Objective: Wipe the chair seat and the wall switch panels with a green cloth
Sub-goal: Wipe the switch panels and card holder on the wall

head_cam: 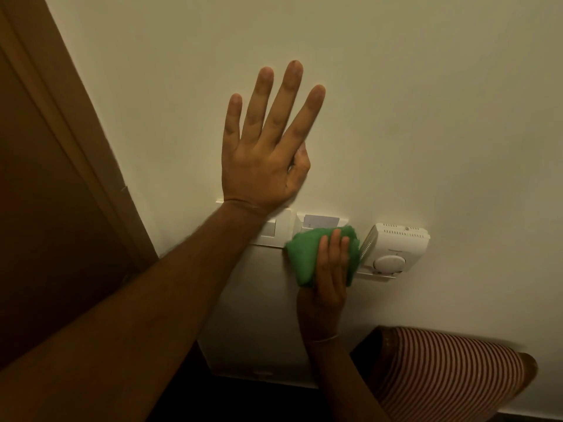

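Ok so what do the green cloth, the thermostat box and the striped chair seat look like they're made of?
Green cloth: soft, fuzzy fabric, probably microfibre; it bunches in the right hand. Thermostat box: matte white moulded plastic, judging by its vent slots and round dial. Chair seat: woven upholstery with thin red and cream stripes, seemingly padded since its edge rounds over.

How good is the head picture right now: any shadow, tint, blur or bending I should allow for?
Head view: dim, warm yellowish light tints the wall; the left hand and forearm cast a soft shadow below the switch panel; the door frame leans from wide-angle bending; the cloth and thermostat are sharp enough, the striped seat slightly soft. No glare.
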Motion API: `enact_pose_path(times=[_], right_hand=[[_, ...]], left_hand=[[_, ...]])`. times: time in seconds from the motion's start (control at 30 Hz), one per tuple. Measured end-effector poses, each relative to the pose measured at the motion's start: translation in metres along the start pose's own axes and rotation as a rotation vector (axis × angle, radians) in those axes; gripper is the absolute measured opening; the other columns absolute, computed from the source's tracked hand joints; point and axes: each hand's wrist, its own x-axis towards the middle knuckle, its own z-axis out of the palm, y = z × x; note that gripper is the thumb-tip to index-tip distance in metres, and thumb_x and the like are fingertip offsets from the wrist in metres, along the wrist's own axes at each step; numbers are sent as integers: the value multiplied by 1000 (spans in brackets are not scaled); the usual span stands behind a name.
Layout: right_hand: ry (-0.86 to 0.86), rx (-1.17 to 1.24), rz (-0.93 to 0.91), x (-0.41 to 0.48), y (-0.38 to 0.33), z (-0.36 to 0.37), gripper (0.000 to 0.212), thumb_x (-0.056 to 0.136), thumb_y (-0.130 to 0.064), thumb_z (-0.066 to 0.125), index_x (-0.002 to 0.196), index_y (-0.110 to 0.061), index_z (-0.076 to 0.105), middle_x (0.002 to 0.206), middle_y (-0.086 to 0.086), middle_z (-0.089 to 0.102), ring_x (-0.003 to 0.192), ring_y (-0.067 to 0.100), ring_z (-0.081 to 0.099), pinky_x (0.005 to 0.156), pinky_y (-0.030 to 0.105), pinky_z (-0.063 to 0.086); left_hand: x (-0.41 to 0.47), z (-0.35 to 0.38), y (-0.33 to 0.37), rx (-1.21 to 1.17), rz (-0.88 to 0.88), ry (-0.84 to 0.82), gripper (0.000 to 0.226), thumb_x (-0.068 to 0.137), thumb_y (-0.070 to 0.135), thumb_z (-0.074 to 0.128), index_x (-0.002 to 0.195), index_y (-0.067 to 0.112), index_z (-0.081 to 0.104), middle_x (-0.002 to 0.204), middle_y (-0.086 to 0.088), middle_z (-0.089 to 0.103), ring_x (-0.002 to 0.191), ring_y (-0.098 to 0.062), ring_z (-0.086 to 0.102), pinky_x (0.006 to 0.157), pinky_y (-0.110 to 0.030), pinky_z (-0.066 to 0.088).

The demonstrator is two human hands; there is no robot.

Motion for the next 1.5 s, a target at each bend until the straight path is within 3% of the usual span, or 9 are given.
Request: enact_pose_path(times=[0.1, 0.23, 0.43, 0.53, 0.63, 0.8, 0.97, 1.27, 1.5], right_hand=[[-61, -13, -81, -2, -22, 20, 75, 89, 18, 40, 159, -9, 32, 172, 0, 26, 162, 23, 22, 134, 43, 13], [-245, -8, -219, -4, -18, 21, 89, 83, 17, 66, 158, -14, 31, 165, 5, 35, 163, 16, 18, 135, 38, 10], [-86, -70, -67, -4, 18, -16, 67, 102, -10, 67, 159, -8, 31, 170, 4, 29, 162, 22, 21, 132, 48, 22], [-26, -11, 7, -5, 3, -1, 50, 109, -5, 44, 158, -6, 32, 171, 0, 27, 163, 24, 21, 133, 49, 19], [-132, 0, -94, -9, -16, 20, 69, 93, 14, 49, 157, -8, 36, 167, 4, 30, 163, 19, 17, 135, 43, 12], [-299, -28, -288, -13, -1, 14, 45, 106, -1, 45, 151, -9, 51, 163, 6, 38, 162, 15, 19, 133, 37, 18], [-72, -48, -76, -7, 24, -12, 75, 93, 12, 65, 158, -4, 32, 169, 3, 28, 162, 24, 24, 132, 47, 19], [-289, 13, -217, -14, -11, 21, 62, 97, 4, 57, 155, -11, 42, 166, 5, 33, 162, 16, 19, 133, 37, 16], [-13, 53, 69, -9, 15, -10, 51, 107, -4, 50, 156, 2, 35, 169, 5, 31, 162, 27, 24, 133, 43, 20]], left_hand=[[-1, 2, -1, 18, -7, 0, 68, 109, 31, 41, 176, 28, 29, 184, -6, 23, 171, -25, 5, 138, -56, 9], [-1, 2, -2, 20, -21, -9, 68, 111, 34, 38, 177, 28, 26, 179, -10, 25, 171, -24, 2, 138, -56, 9], [-2, 2, -1, 64, -10, -3, 69, 110, 34, 39, 177, 27, 23, 177, -13, 32, 169, -36, 21, 137, -57, 11], [0, 3, 0, 77, -13, 3, 66, 110, 32, 41, 175, 24, 34, 175, -16, 38, 164, -40, 28, 136, -60, 16], [-1, 2, 2, 91, -27, -5, 63, 111, 32, 41, 172, 21, 37, 172, -19, 41, 161, -44, 32, 133, -65, 23], [1, -5, 4, 100, -51, -48, 61, 110, 28, 47, 170, 18, 40, 170, -24, 45, 158, -49, 36, 129, -70, 28], [2, -6, 5, 100, -48, -41, 61, 108, 25, 51, 167, 16, 46, 167, -26, 49, 155, -51, 40, 128, -71, 30], [-1, -3, 1, 85, -62, -32, 57, 114, 31, 41, 170, 16, 40, 166, -30, 48, 154, -53, 37, 136, -56, 10], [1, -1, 1, 80, -26, -18, 58, 111, 28, 45, 168, 15, 44, 164, -29, 51, 153, -52, 38, 127, -72, 30]])
